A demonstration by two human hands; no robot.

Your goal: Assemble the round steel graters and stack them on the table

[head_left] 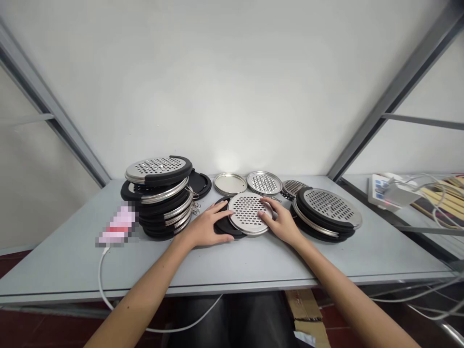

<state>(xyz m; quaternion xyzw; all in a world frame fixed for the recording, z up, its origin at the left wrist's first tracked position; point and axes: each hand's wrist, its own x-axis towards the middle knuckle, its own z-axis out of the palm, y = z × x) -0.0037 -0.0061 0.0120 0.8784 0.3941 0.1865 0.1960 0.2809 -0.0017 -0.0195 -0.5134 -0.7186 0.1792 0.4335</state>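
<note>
A round metal grater plate (250,212) with rows of holes lies at the middle of the table, its left part over a black round base (225,226). My left hand (212,226) rests on the black base with fingers spread, fingertips near the plate's left edge. On the plate's right edge lie the fingers of my right hand (281,221), slightly apart. Left of my hands stands a tall stack of black-rimmed grater discs (159,166). To the right is a lower stack of similar discs (329,208).
Behind lie a plain round metal plate (230,183), a coarse grater plate (264,183), another dark grater plate (294,187) and a black base (199,183). A blurred pink device (119,226) with a white cable is at left. A white power strip (389,191) sits at right.
</note>
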